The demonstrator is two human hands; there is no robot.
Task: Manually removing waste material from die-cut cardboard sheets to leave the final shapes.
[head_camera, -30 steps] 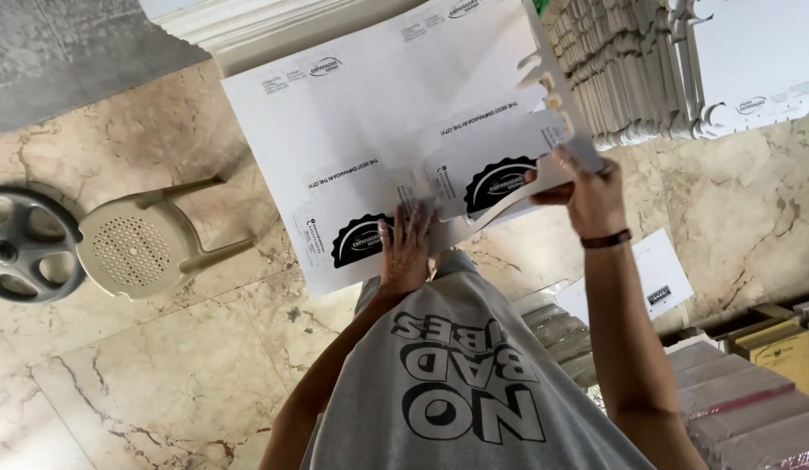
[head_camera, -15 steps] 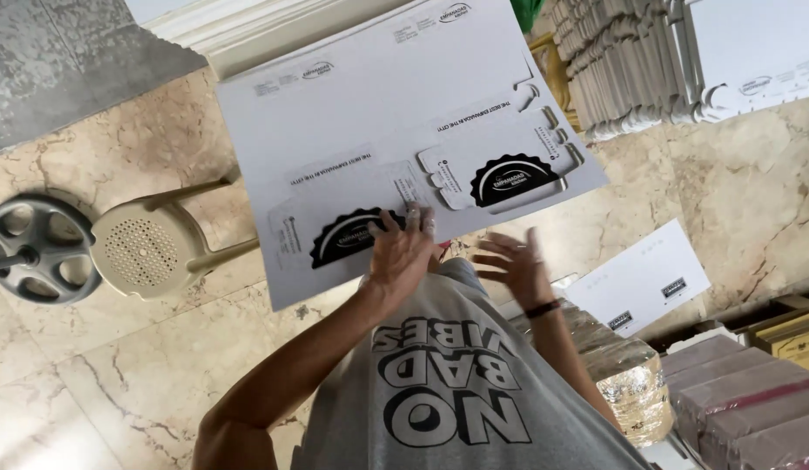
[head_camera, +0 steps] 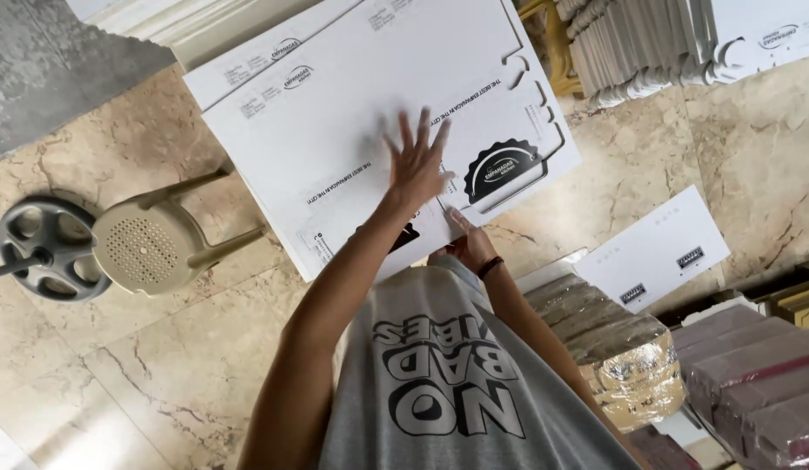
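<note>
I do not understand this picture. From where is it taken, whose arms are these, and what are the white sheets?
The camera sits on a person's head and looks down, so you see their own grey shirt and arms. The left hand presses flat, fingers spread, on a flat white cardboard box blank with a black round print. The right hand grips its near edge from below. A beige plastic stool stands on the marble floor, and stacked blanks lie further away.
</note>
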